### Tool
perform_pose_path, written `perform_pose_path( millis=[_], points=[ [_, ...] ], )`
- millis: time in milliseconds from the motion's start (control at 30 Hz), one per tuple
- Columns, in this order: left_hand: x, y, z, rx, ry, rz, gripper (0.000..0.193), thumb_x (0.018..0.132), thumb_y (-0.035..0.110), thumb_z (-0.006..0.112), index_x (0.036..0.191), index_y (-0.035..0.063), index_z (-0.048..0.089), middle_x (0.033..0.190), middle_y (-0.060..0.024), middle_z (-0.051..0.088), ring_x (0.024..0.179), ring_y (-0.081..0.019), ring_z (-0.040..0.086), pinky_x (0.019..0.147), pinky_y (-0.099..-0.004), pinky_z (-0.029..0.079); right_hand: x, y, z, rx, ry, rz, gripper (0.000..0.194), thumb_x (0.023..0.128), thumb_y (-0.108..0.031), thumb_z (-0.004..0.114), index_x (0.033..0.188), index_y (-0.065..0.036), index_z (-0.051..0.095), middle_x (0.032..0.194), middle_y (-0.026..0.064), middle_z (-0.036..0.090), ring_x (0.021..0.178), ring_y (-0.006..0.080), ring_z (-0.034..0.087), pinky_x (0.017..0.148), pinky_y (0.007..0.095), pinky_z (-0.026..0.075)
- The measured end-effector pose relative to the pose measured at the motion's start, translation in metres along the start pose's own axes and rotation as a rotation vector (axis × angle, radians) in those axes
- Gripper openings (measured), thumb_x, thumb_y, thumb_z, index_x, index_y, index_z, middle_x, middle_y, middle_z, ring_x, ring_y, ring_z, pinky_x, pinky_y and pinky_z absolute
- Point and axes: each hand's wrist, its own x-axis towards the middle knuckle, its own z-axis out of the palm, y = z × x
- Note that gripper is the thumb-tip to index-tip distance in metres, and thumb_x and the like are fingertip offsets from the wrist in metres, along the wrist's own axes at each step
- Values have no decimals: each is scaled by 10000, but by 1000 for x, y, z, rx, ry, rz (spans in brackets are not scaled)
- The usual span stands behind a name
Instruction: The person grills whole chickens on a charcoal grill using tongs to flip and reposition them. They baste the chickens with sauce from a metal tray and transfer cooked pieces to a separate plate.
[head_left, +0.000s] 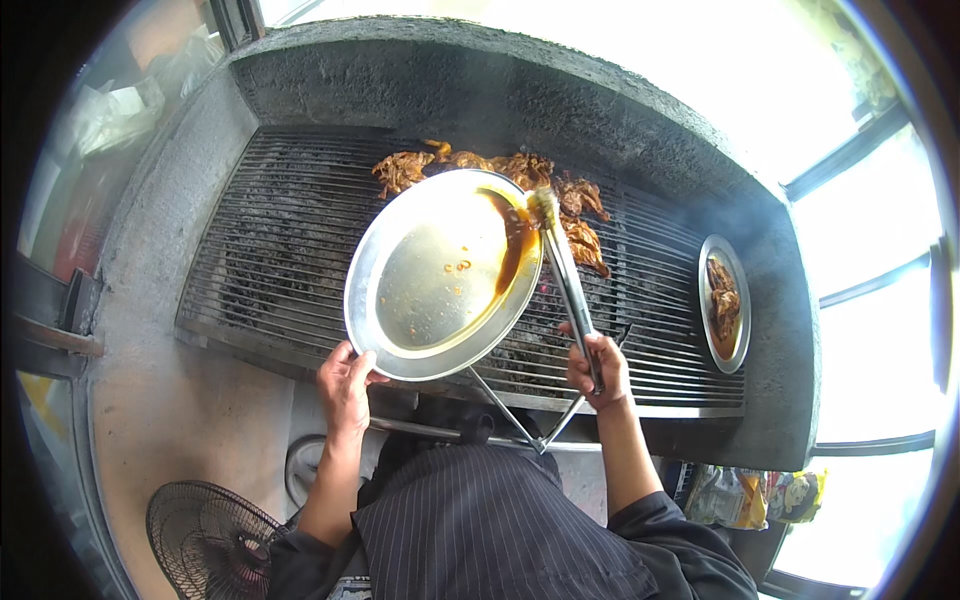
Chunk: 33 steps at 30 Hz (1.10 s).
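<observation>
My left hand (349, 386) grips the near left rim of an oval metal platter (420, 292), tilted over the grill. Brown sauce (514, 244) pools along the platter's right side. My right hand (602, 367) holds a long metal-handled utensil (570, 285). Its bristly, sauce-coated tip (543, 206), which looks like a basting brush, meets the platter's right rim. Browned, flattened chicken pieces (581, 240) lie on the grill grate (285, 225) behind and right of the platter, which hides part of them.
A second oval metal platter (715, 349) with a piece of cooked meat (724, 296) and sauce rests at the grate's right end. Concrete walls (487, 82) surround the grate. A V-shaped metal piece (540, 444) juts out at the front. A black fan (214, 540) stands at lower left, packaged bags (750, 495) at lower right.
</observation>
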Motion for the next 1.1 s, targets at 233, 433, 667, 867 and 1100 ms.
perform_pose_path(
  millis=[233,433,667,867,1100],
  points=[
    [-1,3,-4,33,20,0,154,1001,60,641,1105,-48,675,970,-98,738,756,-132,721,661,-267,633,16,-74,-15,-450,237,-216,372,986,-230,556,1251,13,650,642,7,546,407,87,459,381,231,382],
    [-1,5,-8,52,36,27,148,1002,49,630,1106,-47,675,966,-94,739,756,-136,722,657,-276,636,29,-107,-16,-621,311,-298,326,979,-226,567,1193,-19,698,630,-5,563,405,70,465,378,218,357],
    [-4,6,-8,42,51,44,142,1001,49,631,1101,-42,675,962,-91,736,756,-137,721,656,-279,638,36,-127,-18,-653,316,-336,333,980,-220,569,1200,3,683,628,-7,549,406,72,449,390,218,357],
    [-4,8,-6,51,45,35,132,999,56,637,1088,-35,674,958,-87,733,758,-135,718,658,-278,636,10,-127,-9,-526,213,-308,397,1000,-238,562,1265,48,637,638,-6,528,421,65,448,383,211,359],
    [-3,8,0,10,49,31,148,991,60,661,1069,-62,691,955,-105,746,758,-133,718,651,-270,625,-41,-78,22,-447,63,-133,520,1006,-291,548,1336,111,563,633,6,529,388,67,445,363,216,352]
  ],
)
